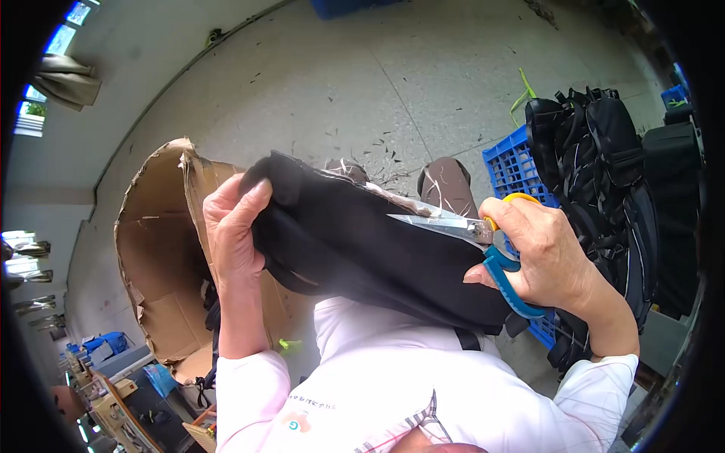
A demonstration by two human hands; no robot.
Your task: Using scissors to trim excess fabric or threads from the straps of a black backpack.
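Pinching black cloth (370, 245) right of the cardboard box (198, 192), the left hand (240, 226) is nearly closed while the right hand (547, 249), farther right, curls round scissors (474, 229), and tbh that cloth looks light, floppy, best held by its edges.

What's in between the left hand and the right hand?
The head view shows black cloth there, pinched by the left hand, plus scissors held in the right hand.
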